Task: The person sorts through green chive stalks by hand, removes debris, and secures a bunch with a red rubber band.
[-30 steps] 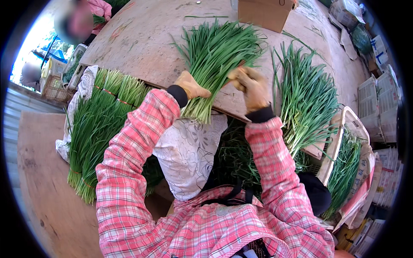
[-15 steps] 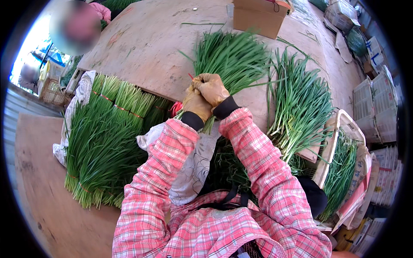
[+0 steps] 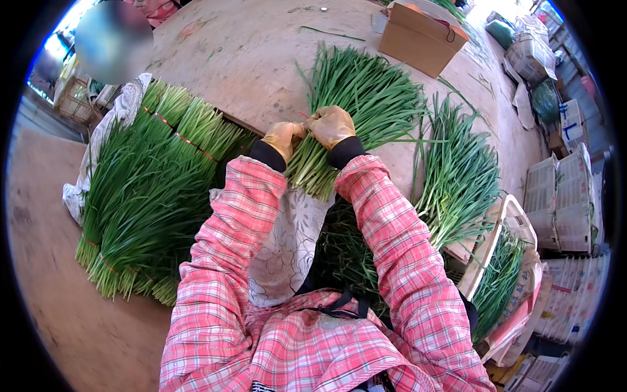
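Note:
A bunch of garlic chives (image 3: 366,91) lies on the table in front of me, leaves pointing away and pale stalk ends toward me. My right hand (image 3: 333,125), in a tan glove, is closed on top of the bunch at its stalk part. A short red tie (image 3: 303,114) pokes out beside its fingers. My left hand (image 3: 285,138), gloved too, is closed at the left side of the stalks, close to the right hand's fingers; what it pinches is hidden. Under the stalk ends hangs a white patterned cloth (image 3: 284,255).
Tied chive bunches (image 3: 150,196) are stacked at left beside a white cloth (image 3: 108,137). Loose chives (image 3: 457,170) lie at right, near a crate (image 3: 513,215) holding more. A cardboard box (image 3: 421,40) stands at the back. White crates (image 3: 562,196) line the right side. Another person's pink sleeve (image 3: 153,10) shows far left.
My hands, earlier pressed together over the stalks, have drawn slightly apart, and more of the stalk ends shows between my wrists. The whole view has shifted a little.

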### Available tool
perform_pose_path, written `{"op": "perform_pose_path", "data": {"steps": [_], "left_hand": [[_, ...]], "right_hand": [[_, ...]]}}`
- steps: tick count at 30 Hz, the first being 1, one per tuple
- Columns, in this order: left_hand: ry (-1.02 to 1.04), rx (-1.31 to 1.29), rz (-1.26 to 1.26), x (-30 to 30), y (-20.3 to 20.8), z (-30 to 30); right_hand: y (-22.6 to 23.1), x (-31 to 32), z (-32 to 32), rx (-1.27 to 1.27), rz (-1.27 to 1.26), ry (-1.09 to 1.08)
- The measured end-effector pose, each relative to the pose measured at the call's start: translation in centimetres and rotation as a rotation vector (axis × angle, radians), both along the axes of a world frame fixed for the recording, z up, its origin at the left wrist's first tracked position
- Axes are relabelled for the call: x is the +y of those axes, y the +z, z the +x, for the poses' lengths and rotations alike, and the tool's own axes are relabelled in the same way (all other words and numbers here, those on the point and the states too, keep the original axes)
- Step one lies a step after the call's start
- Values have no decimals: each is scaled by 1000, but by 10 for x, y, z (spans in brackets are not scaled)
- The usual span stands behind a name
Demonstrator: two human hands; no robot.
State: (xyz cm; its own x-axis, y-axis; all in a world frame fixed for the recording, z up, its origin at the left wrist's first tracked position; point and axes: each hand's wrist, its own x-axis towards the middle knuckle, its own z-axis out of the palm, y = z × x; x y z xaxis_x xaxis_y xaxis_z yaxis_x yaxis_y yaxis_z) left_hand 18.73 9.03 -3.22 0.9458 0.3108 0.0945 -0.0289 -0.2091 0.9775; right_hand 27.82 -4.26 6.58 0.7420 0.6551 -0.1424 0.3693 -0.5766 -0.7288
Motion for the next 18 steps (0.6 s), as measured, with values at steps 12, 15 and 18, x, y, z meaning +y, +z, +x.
{"op": "perform_pose_path", "data": {"steps": [12, 15, 18], "left_hand": [[363, 6, -867, -28, 29, 0], [314, -23, -972, -35, 40, -2], [358, -29, -977, -31, 28, 3]], "right_hand": [[7, 9, -16, -396, -292, 121], [9, 8, -17, -411, -318, 121], [10, 8, -19, -417, -319, 122]]}}
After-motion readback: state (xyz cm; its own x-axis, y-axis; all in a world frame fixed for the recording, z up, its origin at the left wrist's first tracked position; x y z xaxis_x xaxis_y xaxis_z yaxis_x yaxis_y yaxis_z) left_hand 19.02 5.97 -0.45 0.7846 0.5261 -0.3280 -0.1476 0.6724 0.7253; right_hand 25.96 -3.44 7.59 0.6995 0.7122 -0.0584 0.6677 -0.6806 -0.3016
